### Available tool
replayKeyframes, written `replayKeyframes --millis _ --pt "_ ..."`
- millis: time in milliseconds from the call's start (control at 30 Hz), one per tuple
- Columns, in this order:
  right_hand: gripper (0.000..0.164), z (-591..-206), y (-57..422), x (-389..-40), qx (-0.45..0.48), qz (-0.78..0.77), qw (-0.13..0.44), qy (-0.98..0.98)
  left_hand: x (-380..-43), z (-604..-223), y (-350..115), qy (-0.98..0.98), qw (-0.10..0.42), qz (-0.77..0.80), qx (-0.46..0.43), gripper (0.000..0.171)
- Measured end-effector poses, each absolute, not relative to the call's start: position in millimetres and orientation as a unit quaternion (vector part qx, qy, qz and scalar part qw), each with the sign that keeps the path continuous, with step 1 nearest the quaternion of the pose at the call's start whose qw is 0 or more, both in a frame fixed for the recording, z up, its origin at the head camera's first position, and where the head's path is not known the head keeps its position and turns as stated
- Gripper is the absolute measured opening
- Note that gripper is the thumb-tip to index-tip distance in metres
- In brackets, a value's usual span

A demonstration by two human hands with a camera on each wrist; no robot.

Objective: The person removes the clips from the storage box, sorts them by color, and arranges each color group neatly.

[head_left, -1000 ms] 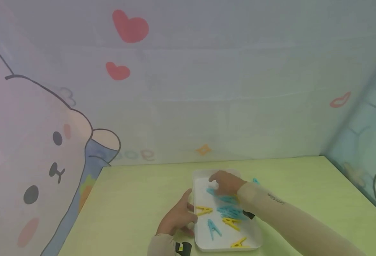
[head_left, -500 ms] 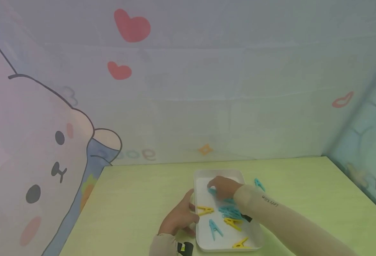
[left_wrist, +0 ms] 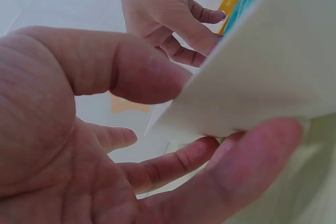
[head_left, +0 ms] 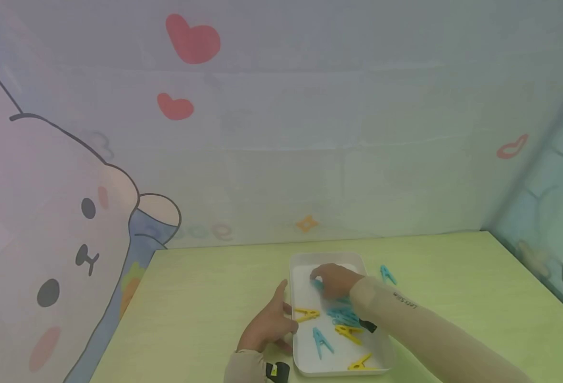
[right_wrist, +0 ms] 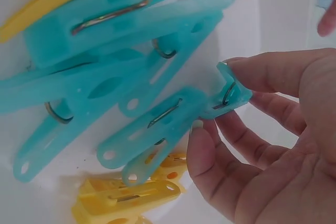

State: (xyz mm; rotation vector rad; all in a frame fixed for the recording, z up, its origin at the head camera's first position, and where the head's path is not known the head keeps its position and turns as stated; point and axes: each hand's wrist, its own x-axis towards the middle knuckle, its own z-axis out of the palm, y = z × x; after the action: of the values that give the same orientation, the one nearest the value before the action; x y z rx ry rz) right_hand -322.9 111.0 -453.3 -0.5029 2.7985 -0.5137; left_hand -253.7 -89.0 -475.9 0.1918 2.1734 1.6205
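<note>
My left hand [head_left: 267, 325] holds the left side of a white tray [head_left: 305, 359]. In the left wrist view its thumb is at the rim and other fingers lie against the outer wall [left_wrist: 262, 72]. My right hand [head_left: 337, 281] reaches into the tray's far half. The right wrist view shows it pinching a small light-blue clothespin [right_wrist: 231, 95] between thumb and fingers. Right at its fingertips lies another blue clothespin [right_wrist: 152, 127]. More blue clothespins [right_wrist: 121, 19] are heaped beside that, with yellow clothespins [right_wrist: 123, 198] among them.
One blue clothespin [head_left: 388, 274] lies on the pale green table [head_left: 205, 298], just outside the tray's right side. Inside, near the front, are a separate blue clothespin [head_left: 322, 343] and a yellow clothespin [head_left: 362, 363]. A printed cloth backdrop [head_left: 281, 159] stands behind the table.
My right hand has come slightly lower and nearer within the tray, its sleeve uncovering more of the blue clothespin on the table. The left hand keeps its place at the tray.
</note>
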Motion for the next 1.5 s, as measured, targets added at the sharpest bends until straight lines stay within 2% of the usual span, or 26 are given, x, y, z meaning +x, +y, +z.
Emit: replayKeyframes --millis 367,600,1500 --pt "0.05 -446.5 125.2 -334.9 -0.168 -0.267 0.142 0.938 -255.0 -476.6 -88.9 0.778 0.211 0.586 0.078 0.108" --pt "0.051 -435.1 135.3 -338.8 -0.122 -0.374 0.173 0.903 -256.1 -477.3 -88.4 0.784 0.213 0.579 0.077 0.105" --pt "0.06 -413.0 212.0 -340.5 -0.1 -0.468 0.156 0.864 -258.6 -481.7 -87.6 0.79 0.206 0.573 0.074 0.104"
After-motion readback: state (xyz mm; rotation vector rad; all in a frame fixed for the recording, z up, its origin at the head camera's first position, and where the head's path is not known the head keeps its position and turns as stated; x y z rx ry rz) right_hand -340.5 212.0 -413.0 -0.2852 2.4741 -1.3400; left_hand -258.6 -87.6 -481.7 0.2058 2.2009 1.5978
